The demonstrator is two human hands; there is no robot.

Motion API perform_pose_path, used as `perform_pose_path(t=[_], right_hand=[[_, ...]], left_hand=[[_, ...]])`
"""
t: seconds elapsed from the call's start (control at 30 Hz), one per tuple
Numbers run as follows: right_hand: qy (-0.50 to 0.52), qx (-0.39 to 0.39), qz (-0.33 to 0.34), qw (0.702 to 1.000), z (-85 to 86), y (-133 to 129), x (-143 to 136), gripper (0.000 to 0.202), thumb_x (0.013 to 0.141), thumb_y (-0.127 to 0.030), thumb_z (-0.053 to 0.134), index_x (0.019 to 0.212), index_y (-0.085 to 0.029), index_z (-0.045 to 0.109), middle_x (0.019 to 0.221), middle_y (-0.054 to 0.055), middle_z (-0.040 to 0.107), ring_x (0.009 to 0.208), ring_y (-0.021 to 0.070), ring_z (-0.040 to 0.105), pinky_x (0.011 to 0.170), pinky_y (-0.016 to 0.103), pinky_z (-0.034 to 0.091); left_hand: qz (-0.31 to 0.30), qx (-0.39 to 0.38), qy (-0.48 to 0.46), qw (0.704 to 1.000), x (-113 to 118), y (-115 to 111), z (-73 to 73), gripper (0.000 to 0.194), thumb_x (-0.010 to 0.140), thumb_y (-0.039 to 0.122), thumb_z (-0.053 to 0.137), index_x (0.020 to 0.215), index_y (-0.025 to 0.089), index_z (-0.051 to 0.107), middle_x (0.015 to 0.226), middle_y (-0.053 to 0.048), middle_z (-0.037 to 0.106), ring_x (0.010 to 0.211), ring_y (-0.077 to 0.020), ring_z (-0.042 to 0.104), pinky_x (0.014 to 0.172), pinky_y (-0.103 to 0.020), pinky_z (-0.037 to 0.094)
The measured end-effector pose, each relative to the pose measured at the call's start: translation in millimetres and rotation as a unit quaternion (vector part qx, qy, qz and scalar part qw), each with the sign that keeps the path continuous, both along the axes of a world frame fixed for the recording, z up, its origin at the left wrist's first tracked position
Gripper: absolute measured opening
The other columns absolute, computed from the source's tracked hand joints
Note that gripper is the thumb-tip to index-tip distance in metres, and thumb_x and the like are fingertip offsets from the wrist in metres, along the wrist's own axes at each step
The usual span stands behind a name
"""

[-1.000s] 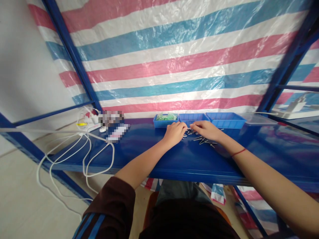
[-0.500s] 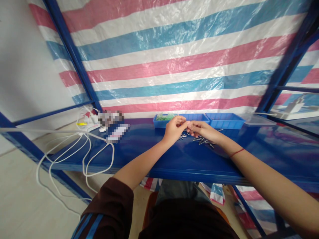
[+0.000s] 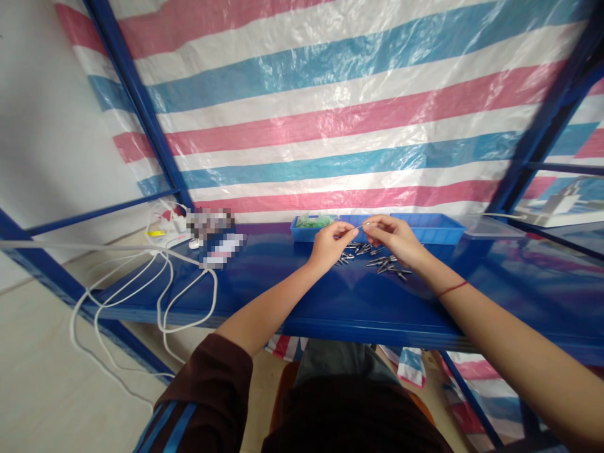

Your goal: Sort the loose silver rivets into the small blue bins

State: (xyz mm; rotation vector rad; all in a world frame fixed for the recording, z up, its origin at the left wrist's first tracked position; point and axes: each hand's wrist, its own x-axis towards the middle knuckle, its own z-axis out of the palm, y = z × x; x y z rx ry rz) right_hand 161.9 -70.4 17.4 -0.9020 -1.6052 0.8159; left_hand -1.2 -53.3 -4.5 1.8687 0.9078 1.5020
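My left hand (image 3: pixel 331 244) and my right hand (image 3: pixel 392 239) are raised above the blue tabletop, fingertips pinched and facing each other. A thin, shiny metal pin (image 3: pixel 362 225) spans the small gap between them, with both hands gripping it; its ends are hidden by the fingers. Below the hands lie several slim metal pieces (image 3: pixel 383 262) in loose groups, dark and silvery, too small to name exactly. Just behind stands a blue bin (image 3: pixel 301 234) with translucent green pieces (image 3: pixel 315 221) in its left part. Another blue bin (image 3: pixel 436 234) sits behind my right hand.
A clear plastic lid or tray (image 3: pixel 495 228) lies right of the bins. White cables (image 3: pixel 214 296) hang over the table's left front edge, near a power strip (image 3: pixel 177 242). Blue posts (image 3: pixel 141 113) and a striped plastic sheet (image 3: pixel 330 113) stand around the blue table (image 3: pixel 264 283).
The hands were touching at the fingertips; my right hand has drawn slightly right and up, so a gap shows with the metal pin across it. More loose metal pieces are visible below.
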Motion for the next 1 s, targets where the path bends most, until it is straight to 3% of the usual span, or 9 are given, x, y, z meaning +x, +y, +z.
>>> perform_pose_path(t=[0.17,0.3,0.43,0.57,0.63,0.77,0.9,1.0], right_hand=[[-0.115,0.091,-0.045,0.988,-1.8,1.0,1.9,0.022,0.073,-0.039,0.060,0.072,-0.017,0.056,0.063,-0.001,0.053,0.057,0.0113,0.045,0.057,0.027,0.037],[-0.157,0.101,-0.101,0.977,-2.8,10.6,9.4,0.024,0.076,-0.039,0.055,0.065,-0.018,0.053,0.059,-0.001,0.050,0.056,0.0117,0.044,0.058,0.027,0.036],[-0.139,0.062,-0.243,0.958,-2.3,26.3,32.2,0.022,0.074,-0.038,0.053,0.065,-0.018,0.054,0.059,0.001,0.055,0.058,0.0149,0.049,0.060,0.028,0.039],[-0.117,-0.011,-0.417,0.901,-3.8,39.7,62.0,0.024,0.074,-0.038,0.051,0.069,-0.017,0.062,0.070,0.009,0.065,0.073,0.0240,0.060,0.070,0.034,0.043],[-0.118,-0.044,-0.465,0.876,-5.3,43.9,72.3,0.030,0.075,-0.039,0.051,0.075,-0.014,0.066,0.076,0.014,0.067,0.080,0.0281,0.062,0.074,0.037,0.043],[-0.119,-0.059,-0.479,0.868,-7.3,46.3,75.9,0.038,0.076,-0.043,0.050,0.084,-0.011,0.069,0.081,0.017,0.068,0.084,0.0312,0.062,0.074,0.038,0.043],[-0.121,-0.035,-0.444,0.887,-6.9,42.2,63.7,0.036,0.077,-0.039,0.045,0.087,-0.013,0.068,0.079,0.014,0.067,0.078,0.0267,0.061,0.071,0.035,0.043],[-0.134,-0.016,-0.398,0.907,-5.7,37.2,53.6,0.034,0.076,-0.038,0.046,0.086,-0.013,0.066,0.077,0.011,0.066,0.073,0.0233,0.059,0.069,0.033,0.043]], left_hand=[[-0.069,-0.067,0.024,0.995,-0.5,4.5,-5.0,0.018,0.077,0.029,0.061,0.080,0.011,0.062,0.081,-0.007,0.068,0.077,-0.0145,0.064,0.079,-0.030,0.049],[-0.035,-0.067,0.067,0.995,-0.4,4.3,-6.9,0.025,0.078,0.032,0.060,0.094,0.012,0.063,0.090,-0.009,0.069,0.083,-0.0155,0.064,0.082,-0.030,0.048],[0.017,-0.031,0.168,0.985,-2.7,2.1,-7.4,0.031,0.082,0.036,0.056,0.106,0.017,0.061,0.090,-0.005,0.068,0.078,-0.0142,0.062,0.078,-0.029,0.048],[-0.020,0.056,0.294,0.954,-5.3,0.3,-7.9,0.021,0.083,0.030,0.053,0.094,0.017,0.065,0.089,-0.004,0.067,0.077,-0.0137,0.060,0.078,-0.027,0.047],[-0.039,0.100,0.342,0.933,-4.4,-2.6,-8.2,0.019,0.083,0.028,0.052,0.089,0.018,0.067,0.088,-0.004,0.067,0.080,-0.0143,0.060,0.081,-0.027,0.046],[-0.066,0.168,0.395,0.901,4.5,-18.4,-7.8,0.022,0.086,0.031,0.050,0.096,0.021,0.067,0.099,-0.005,0.066,0.095,-0.0166,0.059,0.091,-0.030,0.042],[-0.127,0.229,0.438,0.860,16.3,-36.5,-7.1,0.031,0.087,0.041,0.048,0.113,0.029,0.062,0.135,-0.001,0.050,0.121,-0.0201,0.047,0.104,-0.035,0.033],[-0.146,0.216,0.467,0.845,20.7,-37.6,-8.8,0.033,0.089,0.038,0.044,0.115,0.028,0.061,0.135,-0.002,0.050,0.123,-0.0193,0.047,0.105,-0.035,0.033]])
